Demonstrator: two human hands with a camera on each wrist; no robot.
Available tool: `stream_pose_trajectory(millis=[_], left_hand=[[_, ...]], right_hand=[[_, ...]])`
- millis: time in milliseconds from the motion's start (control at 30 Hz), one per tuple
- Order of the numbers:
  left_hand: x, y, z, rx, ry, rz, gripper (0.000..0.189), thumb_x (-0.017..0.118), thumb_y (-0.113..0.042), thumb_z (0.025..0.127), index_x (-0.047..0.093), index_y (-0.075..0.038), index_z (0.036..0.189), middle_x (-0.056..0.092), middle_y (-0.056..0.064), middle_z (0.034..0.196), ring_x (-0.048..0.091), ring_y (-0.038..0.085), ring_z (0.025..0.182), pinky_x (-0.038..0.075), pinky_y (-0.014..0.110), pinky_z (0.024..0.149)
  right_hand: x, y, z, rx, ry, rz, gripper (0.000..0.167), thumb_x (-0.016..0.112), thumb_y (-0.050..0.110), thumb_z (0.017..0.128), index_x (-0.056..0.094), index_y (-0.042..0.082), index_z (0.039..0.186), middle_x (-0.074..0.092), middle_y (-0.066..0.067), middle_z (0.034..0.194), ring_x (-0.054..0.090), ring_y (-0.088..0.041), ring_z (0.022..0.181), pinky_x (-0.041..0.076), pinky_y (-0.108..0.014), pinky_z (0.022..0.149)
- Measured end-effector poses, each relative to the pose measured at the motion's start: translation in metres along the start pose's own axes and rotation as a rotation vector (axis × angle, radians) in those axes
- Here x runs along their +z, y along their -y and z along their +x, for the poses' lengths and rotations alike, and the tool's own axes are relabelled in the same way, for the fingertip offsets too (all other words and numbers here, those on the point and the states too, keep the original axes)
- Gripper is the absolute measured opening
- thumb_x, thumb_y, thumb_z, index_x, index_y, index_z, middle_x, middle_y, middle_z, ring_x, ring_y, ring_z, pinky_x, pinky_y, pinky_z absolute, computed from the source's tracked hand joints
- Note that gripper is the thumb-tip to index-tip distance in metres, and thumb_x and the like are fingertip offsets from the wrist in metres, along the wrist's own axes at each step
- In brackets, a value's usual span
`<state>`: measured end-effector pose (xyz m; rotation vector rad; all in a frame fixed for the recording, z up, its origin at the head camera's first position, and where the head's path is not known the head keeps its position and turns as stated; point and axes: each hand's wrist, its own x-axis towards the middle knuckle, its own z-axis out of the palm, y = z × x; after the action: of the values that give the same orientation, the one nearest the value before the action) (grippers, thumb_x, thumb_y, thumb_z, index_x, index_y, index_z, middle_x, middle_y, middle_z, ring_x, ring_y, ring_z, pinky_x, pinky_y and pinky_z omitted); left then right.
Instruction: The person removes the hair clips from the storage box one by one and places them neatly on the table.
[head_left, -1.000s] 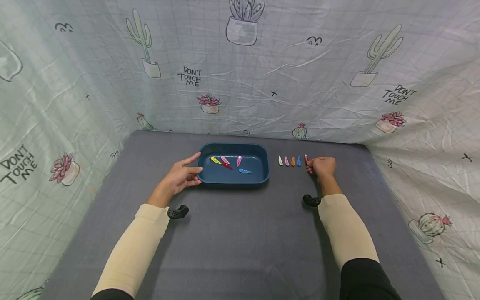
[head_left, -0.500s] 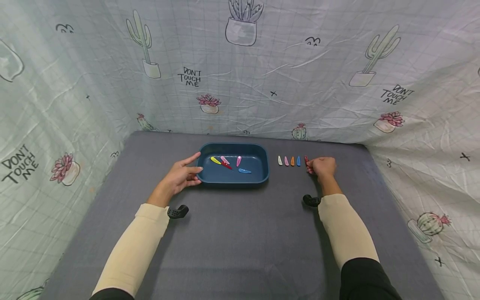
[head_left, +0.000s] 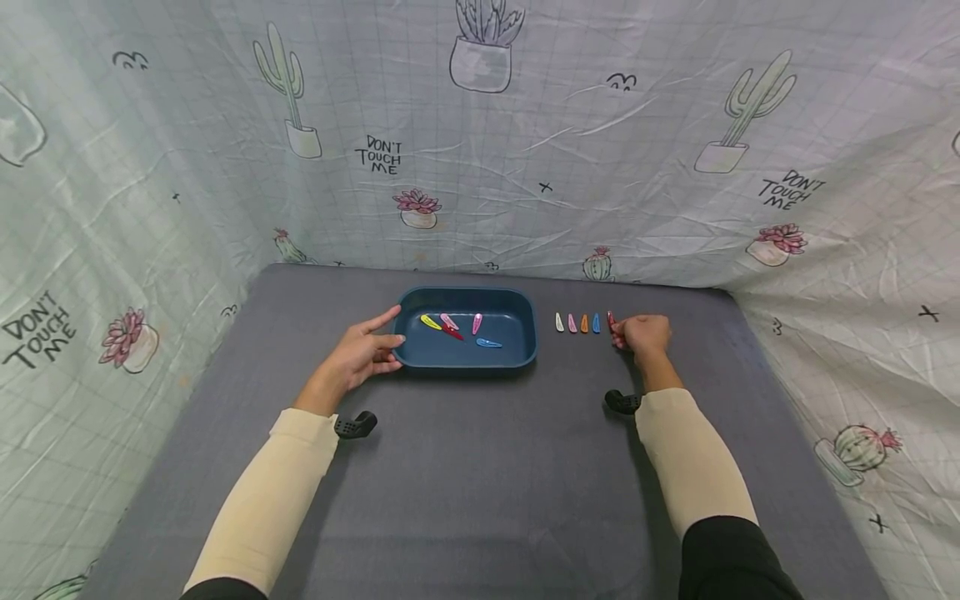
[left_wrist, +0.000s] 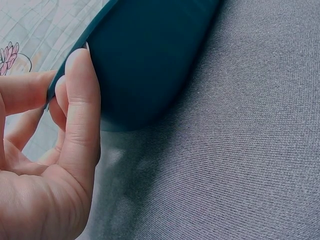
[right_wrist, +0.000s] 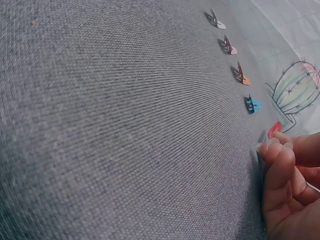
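At the left end of a dark blue rectangular tray (head_left: pixel 465 367), my left hand (head_left: pixel 354 354) holds the rim between thumb and fingers. The left wrist view shows the thumb against the tray's outer wall (left_wrist: pixel 145 65). To the right of the tray, my right hand (head_left: pixel 643 335) pinches a red snap hair clip (head_left: pixel 611 317). Only the clip's far end shows past the fingertips. Left of it stand a white clip (head_left: pixel 559 322), a pink clip (head_left: pixel 572 323), an orange clip (head_left: pixel 584 324) and a blue clip (head_left: pixel 596 323) in a row.
Several clips lie in the tray, among them a yellow one (head_left: pixel 431 322), a red one (head_left: pixel 452 332) and a blue one (head_left: pixel 489 343). Grey cloth covers the table (head_left: pixel 480 483). A cactus-print curtain (head_left: pixel 570 150) hangs behind and at both sides.
Both hands keep their places, and the tray stays put. The red clip at the right fingertips has turned slightly; the head view has shifted a little.
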<state>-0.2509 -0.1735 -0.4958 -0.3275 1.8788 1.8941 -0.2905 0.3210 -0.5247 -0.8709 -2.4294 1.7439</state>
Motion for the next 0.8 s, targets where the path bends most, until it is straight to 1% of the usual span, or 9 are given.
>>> stream_pose_trajectory(millis=[233,467,800], left_hand=[[-0.0008,0.0023,0.0013,0.001,0.010,0.001,0.070,0.067,-0.014,0.103,0.037,-0.043,0.160,0.053,0.007,0.099,0.056,0.010,0.068,0.064,0.028,0.073],[-0.0001,0.0002,-0.0005,0.008,0.007,-0.006,0.070,0.065,-0.013,0.103,0.038,-0.043,0.160,0.053,0.006,0.095,0.056,0.010,0.066,0.063,0.027,0.070],[-0.0004,0.0018,0.0001,0.009,0.015,0.000,0.070,0.066,-0.014,0.103,0.037,-0.043,0.160,0.054,0.007,0.099,0.056,0.011,0.068,0.064,0.028,0.073]], right_hand=[[0.0004,-0.0011,0.0017,0.002,0.009,0.011,0.020,0.068,0.000,0.095,0.074,-0.011,0.110,0.066,0.006,0.059,0.063,-0.004,0.049,0.059,-0.022,0.053],[-0.0003,0.0005,0.0015,0.000,0.030,-0.006,0.020,0.069,0.000,0.094,0.074,-0.010,0.110,0.067,0.006,0.059,0.063,-0.004,0.050,0.060,-0.022,0.054],[0.0000,0.0021,-0.0013,0.005,0.038,-0.001,0.023,0.066,0.001,0.097,0.073,-0.011,0.116,0.067,0.007,0.058,0.066,-0.003,0.051,0.061,-0.022,0.056]])
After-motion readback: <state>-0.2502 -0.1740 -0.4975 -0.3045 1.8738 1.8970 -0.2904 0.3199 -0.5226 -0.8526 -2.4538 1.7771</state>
